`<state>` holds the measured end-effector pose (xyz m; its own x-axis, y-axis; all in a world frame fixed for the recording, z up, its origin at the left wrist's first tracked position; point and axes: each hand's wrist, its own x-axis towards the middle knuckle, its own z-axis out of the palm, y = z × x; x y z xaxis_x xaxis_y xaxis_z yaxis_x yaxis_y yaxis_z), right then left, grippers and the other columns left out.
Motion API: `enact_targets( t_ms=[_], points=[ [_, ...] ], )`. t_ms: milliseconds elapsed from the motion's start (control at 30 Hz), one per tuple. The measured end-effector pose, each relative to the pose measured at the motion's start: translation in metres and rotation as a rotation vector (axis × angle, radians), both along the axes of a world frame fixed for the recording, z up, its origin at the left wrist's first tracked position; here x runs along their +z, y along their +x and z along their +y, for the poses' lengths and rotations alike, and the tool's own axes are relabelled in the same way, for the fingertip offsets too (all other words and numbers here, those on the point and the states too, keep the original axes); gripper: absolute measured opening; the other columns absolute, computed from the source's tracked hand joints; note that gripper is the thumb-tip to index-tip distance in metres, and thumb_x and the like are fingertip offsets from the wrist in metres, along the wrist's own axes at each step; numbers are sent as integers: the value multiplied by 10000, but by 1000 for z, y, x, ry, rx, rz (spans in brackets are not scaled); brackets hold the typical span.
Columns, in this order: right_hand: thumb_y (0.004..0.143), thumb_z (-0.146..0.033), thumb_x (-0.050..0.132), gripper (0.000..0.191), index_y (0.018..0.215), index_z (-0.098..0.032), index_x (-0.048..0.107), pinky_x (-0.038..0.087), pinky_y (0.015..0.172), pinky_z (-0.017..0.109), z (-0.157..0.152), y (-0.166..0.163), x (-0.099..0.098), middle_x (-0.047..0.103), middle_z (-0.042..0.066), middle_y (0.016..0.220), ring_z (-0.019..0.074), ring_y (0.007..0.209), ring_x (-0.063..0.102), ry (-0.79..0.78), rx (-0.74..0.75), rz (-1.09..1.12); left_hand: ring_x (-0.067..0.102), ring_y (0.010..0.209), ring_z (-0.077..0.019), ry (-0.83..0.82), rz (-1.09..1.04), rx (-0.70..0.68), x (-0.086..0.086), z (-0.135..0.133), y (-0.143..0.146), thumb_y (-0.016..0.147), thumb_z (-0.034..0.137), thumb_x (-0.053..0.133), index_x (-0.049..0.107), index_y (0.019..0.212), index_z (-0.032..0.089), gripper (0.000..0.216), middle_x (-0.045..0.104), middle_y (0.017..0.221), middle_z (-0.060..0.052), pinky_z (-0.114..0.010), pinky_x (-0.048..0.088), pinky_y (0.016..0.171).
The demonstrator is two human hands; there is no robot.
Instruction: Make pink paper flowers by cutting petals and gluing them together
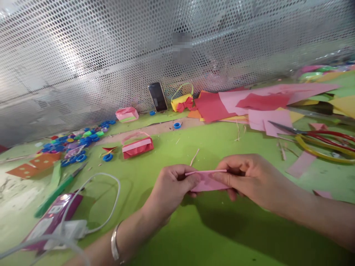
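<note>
A small folded pink paper (pixel 207 180) is held between both hands just above the green table (pixel 216 236). My left hand (pixel 170 190) pinches its left end, thumb and fingers closed on it. My right hand (pixel 251 179) pinches the right end, fingers pressed along the fold. A silver bangle sits on my left wrist.
Red-handled scissors (pixel 313 133) and yellow-handled scissors lie at right beside loose pink, red and yellow paper sheets (pixel 249 105). A red-and-pink paper bag (pixel 137 146), a pink paper box (pixel 127 114), a yellow paper bag (pixel 181 100), a phone (pixel 157 96) and several blue rings (pixel 80 142) lie behind. A green knife, white cable and purple pack are at left.
</note>
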<state>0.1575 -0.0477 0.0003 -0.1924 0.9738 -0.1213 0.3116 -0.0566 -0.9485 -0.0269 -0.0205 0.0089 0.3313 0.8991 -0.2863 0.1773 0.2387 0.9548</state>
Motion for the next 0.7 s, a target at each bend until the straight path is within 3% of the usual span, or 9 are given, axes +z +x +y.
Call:
enact_targets(
  t_ms=[200, 300, 400, 467, 567, 700],
  points=[
    [811, -436, 582, 260, 686, -213, 634, 346, 443, 231, -1, -2, 0, 603, -15, 510, 128, 468, 504, -49, 95, -62, 420, 529, -95, 125, 123, -119, 1, -2, 1, 750, 272, 653, 748, 687, 171, 152, 569, 557, 16, -226, 322, 514],
    [838, -377, 545, 234, 671, -224, 602, 366, 482, 242, -4, -4, 1, 595, -23, 562, 143, 538, 527, 129, 130, -202, 365, 502, -91, 159, 165, -136, 3, -9, 2, 761, 241, 615, 684, 547, 174, 234, 459, 491, 36, -230, 271, 491],
    [874, -305, 480, 324, 563, -220, 510, 305, 440, 238, -6, -4, 4, 474, -46, 479, 116, 472, 441, 260, 144, -261, 323, 472, -76, 166, 144, -151, 6, -14, 3, 767, 198, 592, 604, 459, 173, 310, 385, 455, 49, -221, 233, 461],
    [883, -298, 474, 332, 563, -221, 514, 321, 425, 230, -5, -2, 6, 491, -47, 459, 113, 446, 472, 205, 156, -208, 379, 447, -74, 72, 86, -149, 9, -14, 3, 767, 201, 603, 622, 482, 171, 288, 454, 448, 43, -209, 278, 447],
    [893, -315, 476, 273, 670, -228, 607, 438, 470, 232, 1, 3, 9, 632, -26, 537, 136, 484, 597, 13, 230, -79, 530, 464, -100, -106, 0, -149, 11, -9, 2, 790, 236, 614, 708, 620, 161, 208, 624, 512, -6, -212, 408, 482],
    [897, -330, 494, 226, 785, -198, 638, 520, 596, 250, 10, 11, 9, 720, 7, 657, 149, 587, 679, -178, 328, 0, 609, 486, -109, -241, -52, -168, 9, 1, -2, 812, 222, 613, 746, 790, 140, 159, 697, 567, -42, -202, 459, 497]
  ],
)
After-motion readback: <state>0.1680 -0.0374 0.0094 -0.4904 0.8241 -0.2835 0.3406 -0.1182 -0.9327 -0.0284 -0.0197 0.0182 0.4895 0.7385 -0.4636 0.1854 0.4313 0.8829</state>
